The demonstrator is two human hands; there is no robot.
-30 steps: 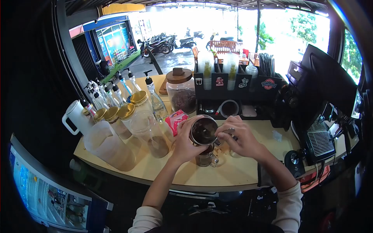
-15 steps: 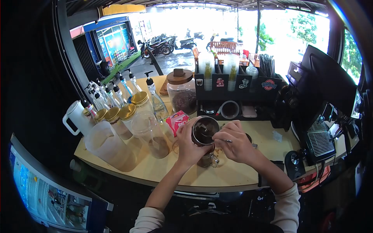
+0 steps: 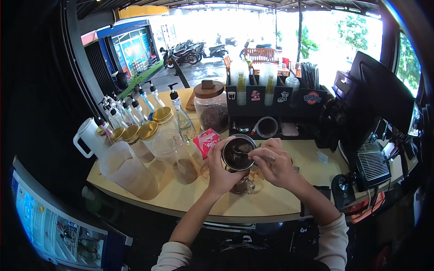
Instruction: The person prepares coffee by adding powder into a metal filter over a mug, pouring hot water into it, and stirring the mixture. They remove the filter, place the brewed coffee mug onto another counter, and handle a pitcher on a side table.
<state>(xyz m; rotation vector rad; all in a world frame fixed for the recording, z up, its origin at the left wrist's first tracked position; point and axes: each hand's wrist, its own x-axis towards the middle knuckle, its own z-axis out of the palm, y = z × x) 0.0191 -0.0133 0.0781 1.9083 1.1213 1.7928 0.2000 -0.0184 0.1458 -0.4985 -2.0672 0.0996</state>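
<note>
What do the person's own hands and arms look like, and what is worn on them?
The left hand and the right hand are bare: no glove, watch or bracelet shows. Wrinkled cream-coloured cloth sleeves end well above the wrists.

On my feed, the spoon (image 3: 241,153) has shifted in the cup (image 3: 238,169) since the last picture, its handle end slightly higher at the right hand (image 3: 277,165); I now see a lighter patch (image 3: 245,147) toward the far rim.
</note>
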